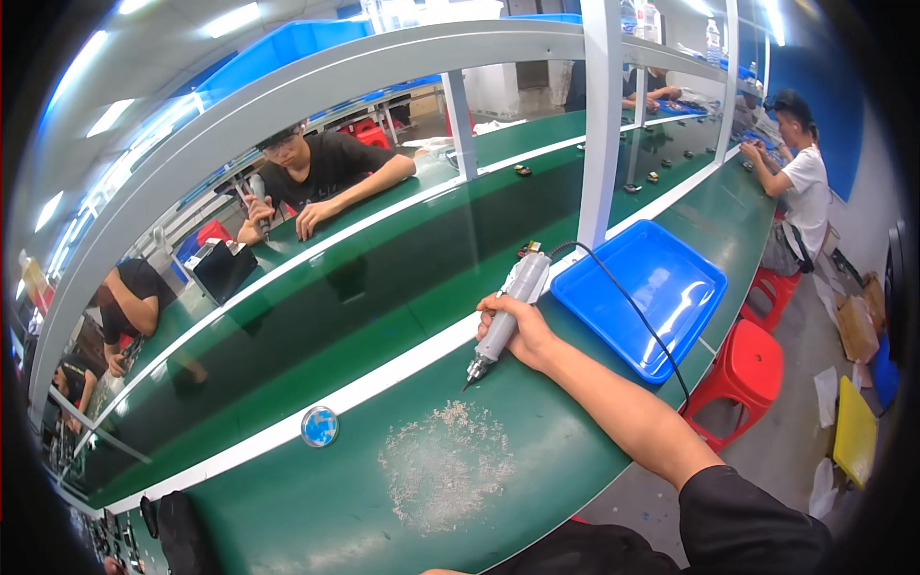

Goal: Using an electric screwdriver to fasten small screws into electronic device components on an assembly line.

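My right hand (518, 331) is wrapped round the grey body of an electric screwdriver (511, 305), held slanted with its bit pointing down toward the green bench. A black cord runs from its upper end across a blue tray (640, 292). Below the bit, many tiny light-coloured pieces, like small screws, lie scattered in a loose heap (448, 467). To the left of them sits a small round container (319, 426) with blue and white inside. Of my left side only a sliver of skin shows at the lower edge; the left hand is out of sight.
A pale metal post (596, 125) and rail stand beyond the bench. Behind runs a dark green belt (412, 287) with small parts farther along. Across it, a person (331, 177) holds a similar tool. Red stools (740, 369) stand at right; a dark pouch-like item (184, 532) lies lower left.
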